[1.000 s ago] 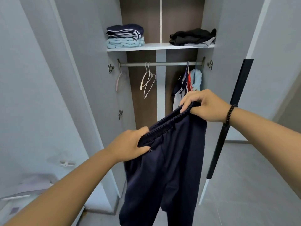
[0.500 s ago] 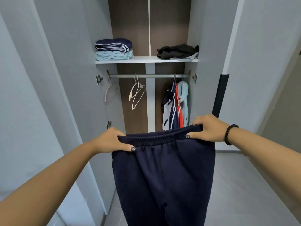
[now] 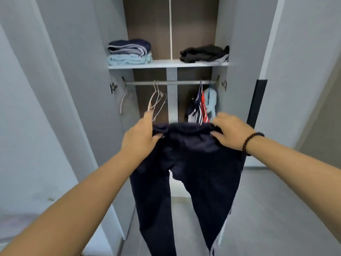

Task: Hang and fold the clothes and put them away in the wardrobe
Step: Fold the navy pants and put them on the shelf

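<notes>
At far left of frame, open wardrobe door runs top to bottom, pale grey. Lower left, person's left forearm reaches up toward centre; left hand grips the left end of the waistband of dark navy trousers, thumb over the fabric, fingers curled behind it. Trousers hang down centre of frame w/ both legs apart, a gap showing btwn them below the crotch, hems cut off by bottom edge.

Behind, upper centre, the wardrobe stands open, brown back panel. Shelf holds 2 piles: on its left, a folded navy garment w/ pale stripes on top of a folded light blue garment; on its right, a black pile, loosely folded. Below shelf, rail runs across. Hanging from it, left to right: one white hanger by the left wall, a bunch of empty hangers just left of centre, then hung clothes in white, navy, red and light blue at right end.

Right of centre, right hand holds the other end of the waistband, fingers wrapped over the fabric; beaded bracelet on that wrist. Right side of frame: right door w/ a dark vertical handle strip; grey floor lower right.
</notes>
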A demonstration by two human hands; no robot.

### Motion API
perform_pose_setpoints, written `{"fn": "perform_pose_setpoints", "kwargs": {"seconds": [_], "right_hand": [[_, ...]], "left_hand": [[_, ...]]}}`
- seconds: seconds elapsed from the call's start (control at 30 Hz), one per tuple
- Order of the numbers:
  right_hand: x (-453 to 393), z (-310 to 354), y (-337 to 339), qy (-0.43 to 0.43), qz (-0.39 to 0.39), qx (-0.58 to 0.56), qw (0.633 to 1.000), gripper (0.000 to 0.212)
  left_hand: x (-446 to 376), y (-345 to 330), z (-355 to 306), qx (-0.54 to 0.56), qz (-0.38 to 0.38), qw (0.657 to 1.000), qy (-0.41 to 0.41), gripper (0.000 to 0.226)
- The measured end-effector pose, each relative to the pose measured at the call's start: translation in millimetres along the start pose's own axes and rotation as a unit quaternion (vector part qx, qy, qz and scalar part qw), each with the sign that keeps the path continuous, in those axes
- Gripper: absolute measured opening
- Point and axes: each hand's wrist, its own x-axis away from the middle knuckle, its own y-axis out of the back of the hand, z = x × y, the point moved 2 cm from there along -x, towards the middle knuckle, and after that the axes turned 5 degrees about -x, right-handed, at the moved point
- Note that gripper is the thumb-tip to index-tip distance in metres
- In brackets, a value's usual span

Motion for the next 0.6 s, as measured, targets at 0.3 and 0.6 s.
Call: {"fn": "perform_pose_setpoints", "kwargs": {"seconds": [0.3, 0.6], "right_hand": [[-34.9, 15.8, -39.6, -0.277, 0.038, -0.171, 0.945, 0.022], [-47.8, 54.5, -4.0, -0.290, 0.074, -0.337, 0.893, 0.032]], "left_hand": [[6.3, -26.2, 20.6, 0.367, 0.164, 0.838, 0.369, 0.045], [6.8, 4.9, -19.7, 0.500, 0.168, 0.776, 0.347, 0.030]]}}
